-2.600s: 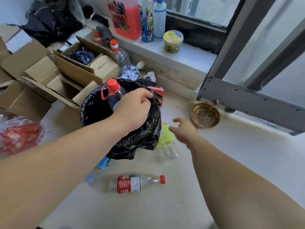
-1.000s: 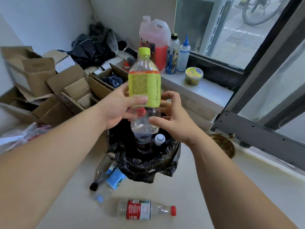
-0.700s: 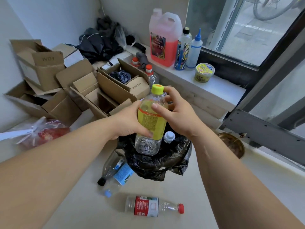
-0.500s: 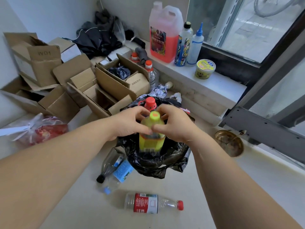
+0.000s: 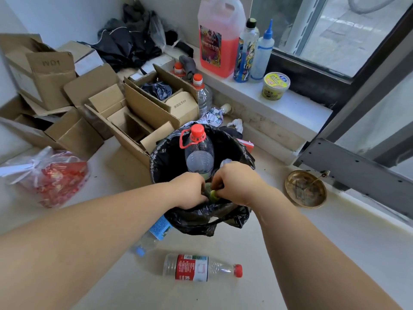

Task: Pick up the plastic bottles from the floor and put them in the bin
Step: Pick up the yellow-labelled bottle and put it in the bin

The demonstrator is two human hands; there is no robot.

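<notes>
Where half a second ago the yellow bottle (image 5: 212, 194) stood with its label well clear of the bin (image 5: 156, 162), only its green-yellow cap and a little shoulder now show between the two hands — it has gone down into the black liner, close to the near rim. The left hand (image 5: 190, 190) and the right hand (image 5: 237, 183) both press in on the cap from either side, fingers curled narrow around it; whether they grip it or just push on it I cannot tell for sure, though contact looks firm.

That means this bottle is as good as binned. The bin is filling: a large clear bottle with a red cap (image 5: 197, 151) stands upright at the back and rises above the rim, and a white cap (image 5: 225, 162) peeps out just behind the right hand. Space is tight, which probably explains the two-handed push.

Two bottles are left on the floor — a red-label bottle (image 5: 201, 267) lying on its side near the person, cap to the right, and a blue-label bottle (image 5: 154, 236) partly tucked under the liner's overhang at the bin's near left. Earlier a dark-capped bottle lay beside that one; the left forearm now covers that spot, so I cannot say whether it is there.

Likely next: let go, then reach for the red-label bottle.
</notes>
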